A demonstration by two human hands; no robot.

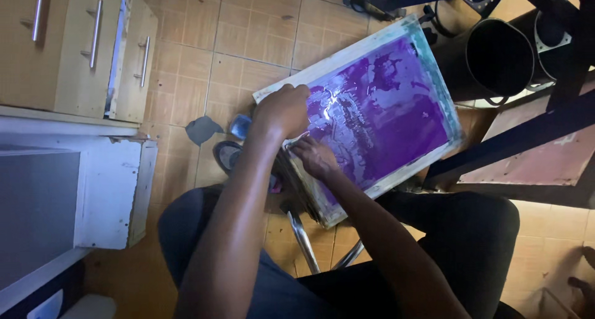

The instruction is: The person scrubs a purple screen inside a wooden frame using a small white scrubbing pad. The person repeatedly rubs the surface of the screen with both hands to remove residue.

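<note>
A: Counts first. How many frames?

B: One screen-printing frame (372, 108), pale wood border, purple-coated mesh, wet sheen near its upper left. It lies tilted across the person's lap, far corner up by the dark metal rack (527, 133).

A: Hands?

B: Two, both the person's own. Left hand (284, 111) sits on the frame's left edge, at the mesh border. Right hand (315, 158) is just below it, on the mesh near the lower left rail.

A: Fingers on the left?

B: Curled shut into a loose fist, knuckles up, pressing down on the frame. Can't tell if something is inside the fist; it's hidden.

A: Right?

B: Fingers (302, 147) bent and held close together, tips touching the purple mesh. Nothing visible pinched between them, though the picture is too dim to be sure.

A: Other stuff, counted?

B: Two black cylinders (496, 56) lying open-ended on the rack, upper right. Three drawer fronts on the wooden cabinet (80, 46), each with one metal bar handle. One white box-like unit (111, 189) at left. Tiled floor (248, 40) with one dark grey scrap (201, 129) and a bluish small object (240, 126) just beside it, near the left wrist. Two shiny metal legs (304, 241) show under the frame, between the knees.

A: Frame touching the rack?

B: Can't tell.
</note>
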